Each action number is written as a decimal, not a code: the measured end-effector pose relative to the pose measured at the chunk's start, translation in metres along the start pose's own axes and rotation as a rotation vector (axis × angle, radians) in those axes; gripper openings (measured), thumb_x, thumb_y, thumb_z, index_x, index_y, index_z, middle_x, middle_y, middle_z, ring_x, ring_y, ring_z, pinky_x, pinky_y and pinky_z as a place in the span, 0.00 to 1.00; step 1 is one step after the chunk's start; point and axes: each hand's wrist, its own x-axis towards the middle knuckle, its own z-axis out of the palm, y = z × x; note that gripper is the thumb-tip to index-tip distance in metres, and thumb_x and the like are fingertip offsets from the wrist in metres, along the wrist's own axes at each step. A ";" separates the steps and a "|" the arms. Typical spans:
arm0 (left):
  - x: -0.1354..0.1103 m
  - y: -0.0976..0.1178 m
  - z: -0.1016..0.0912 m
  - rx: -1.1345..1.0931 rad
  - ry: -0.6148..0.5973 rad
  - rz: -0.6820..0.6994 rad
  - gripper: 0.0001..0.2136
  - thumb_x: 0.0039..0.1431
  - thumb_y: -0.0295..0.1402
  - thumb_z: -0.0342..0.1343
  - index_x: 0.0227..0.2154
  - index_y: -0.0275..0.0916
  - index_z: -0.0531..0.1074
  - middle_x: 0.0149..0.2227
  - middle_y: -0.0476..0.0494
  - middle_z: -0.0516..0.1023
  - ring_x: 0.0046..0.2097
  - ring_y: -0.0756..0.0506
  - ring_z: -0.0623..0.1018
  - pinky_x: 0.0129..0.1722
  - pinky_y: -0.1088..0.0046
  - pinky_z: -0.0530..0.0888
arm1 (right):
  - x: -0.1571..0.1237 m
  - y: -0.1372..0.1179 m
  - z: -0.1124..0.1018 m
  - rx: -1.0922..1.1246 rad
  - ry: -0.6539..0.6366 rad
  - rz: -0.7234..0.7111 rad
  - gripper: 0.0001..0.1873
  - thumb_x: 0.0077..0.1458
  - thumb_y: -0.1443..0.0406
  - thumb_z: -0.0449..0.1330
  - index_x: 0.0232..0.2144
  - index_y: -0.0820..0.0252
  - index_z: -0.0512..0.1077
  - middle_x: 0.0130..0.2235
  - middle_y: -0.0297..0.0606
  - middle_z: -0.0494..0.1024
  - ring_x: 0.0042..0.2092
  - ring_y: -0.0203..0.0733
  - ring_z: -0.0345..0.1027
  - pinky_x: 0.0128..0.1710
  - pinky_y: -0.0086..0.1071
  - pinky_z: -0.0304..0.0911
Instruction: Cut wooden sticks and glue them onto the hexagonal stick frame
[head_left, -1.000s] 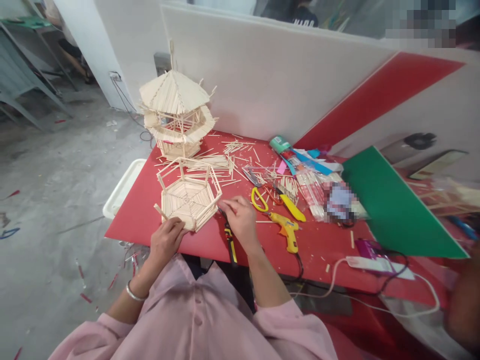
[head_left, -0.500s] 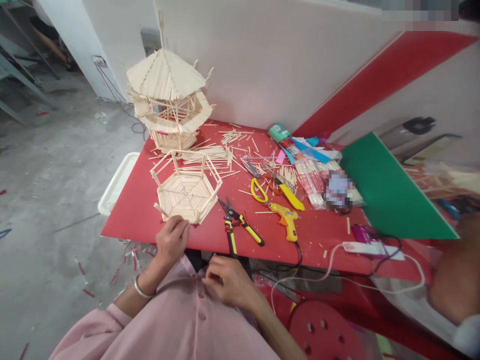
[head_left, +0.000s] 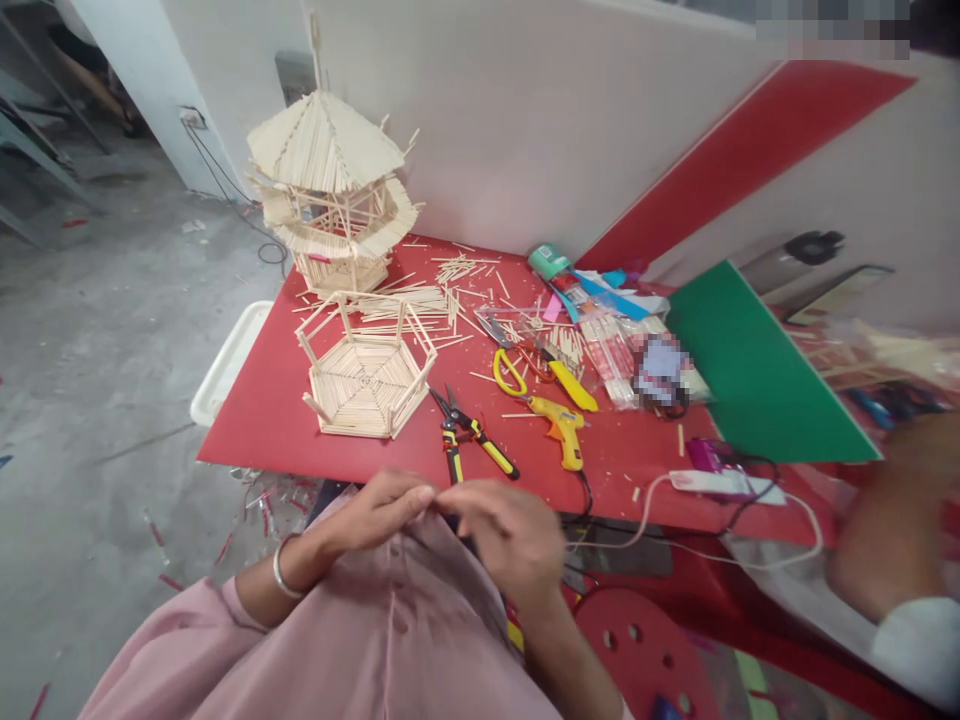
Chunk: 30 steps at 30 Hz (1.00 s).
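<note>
Standing near the left side of the red table (head_left: pixel 259 425) was a tall stick tower (head_left: pixel 330 150) with a pointy roof. Just in front of it, a bit to the right, sat the stick base (head_left: pixel 365 385). The base lay flat and had six sides, so it had no clear long way. Little posts and rails stood up round its far sides, and one short post leaned at its near left corner.

The left hand (head_left: pixel 386 510) was by the near edge of the table, in front of the pink shirt (head_left: pixel 352 630). From there the base was ahead and a little left, not touched. This was the nearer hand. Its fingers lay close together, and their tips met the other hand's tips, or almost did.

Next came the clippers (head_left: pixel 475 430), with blades spread and pointing away, toward the base's right side. Their handles reached back toward the hands.

The right hand (head_left: pixel 517 535) was farther from the base. Its fingers were bent and blurry. I could not tell if the hands pinched anything small. Farther right lay the yellow glue gun (head_left: pixel 564 430).
</note>
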 end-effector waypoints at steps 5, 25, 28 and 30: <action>-0.020 -0.034 0.005 0.383 0.380 0.205 0.16 0.64 0.43 0.55 0.30 0.39 0.82 0.37 0.37 0.80 0.32 0.48 0.77 0.31 0.73 0.75 | 0.016 0.045 -0.017 -0.208 0.463 0.172 0.22 0.63 0.51 0.54 0.50 0.59 0.73 0.41 0.45 0.81 0.37 0.43 0.74 0.38 0.39 0.70; -0.040 -0.076 -0.065 0.911 0.916 -0.042 0.07 0.62 0.35 0.56 0.40 0.39 0.74 0.42 0.40 0.81 0.47 0.39 0.79 0.50 0.60 0.72 | 0.032 0.071 0.072 -0.552 0.023 -0.137 0.20 0.63 0.56 0.56 0.54 0.57 0.71 0.51 0.46 0.76 0.53 0.50 0.67 0.56 0.46 0.62; -0.039 -0.077 -0.055 0.909 0.939 0.011 0.07 0.62 0.33 0.56 0.41 0.38 0.74 0.40 0.40 0.81 0.44 0.40 0.78 0.48 0.61 0.72 | 0.037 0.078 0.089 -0.489 0.004 -0.122 0.20 0.63 0.56 0.57 0.52 0.60 0.72 0.50 0.48 0.75 0.52 0.50 0.67 0.54 0.46 0.65; -0.041 -0.079 -0.050 0.910 0.936 0.056 0.09 0.62 0.33 0.57 0.43 0.38 0.73 0.40 0.40 0.81 0.44 0.41 0.78 0.47 0.62 0.73 | 0.039 0.085 0.093 -0.483 0.018 -0.124 0.18 0.63 0.57 0.57 0.51 0.60 0.72 0.51 0.48 0.74 0.53 0.50 0.67 0.54 0.46 0.65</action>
